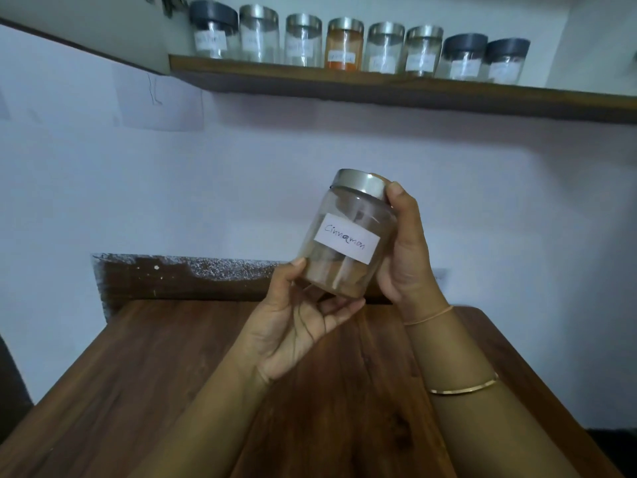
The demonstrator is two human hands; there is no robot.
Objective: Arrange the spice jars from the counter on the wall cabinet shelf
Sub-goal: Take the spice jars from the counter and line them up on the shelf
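Observation:
I hold a clear cinnamon jar [346,232] with a steel lid and a white handwritten label, tilted, above the wooden counter [165,367]. My left hand [296,322] cups its base from below, thumb on the lower side. My right hand [405,250] grips its right side, thumb against the lid. High on the wall, the wooden shelf [379,85] carries a row of several labelled jars: steel-lidded ones [303,41] in the middle, one filled with orange powder [344,44], dark-lidded ones at the left end [213,34] and right end [486,58].
A pale wall runs between counter and shelf, with a dark speckled backsplash strip [179,279] at the counter's rear. The shelf continues bare to the right of the last jar [586,94]. A thin bangle [463,388] sits on my right forearm.

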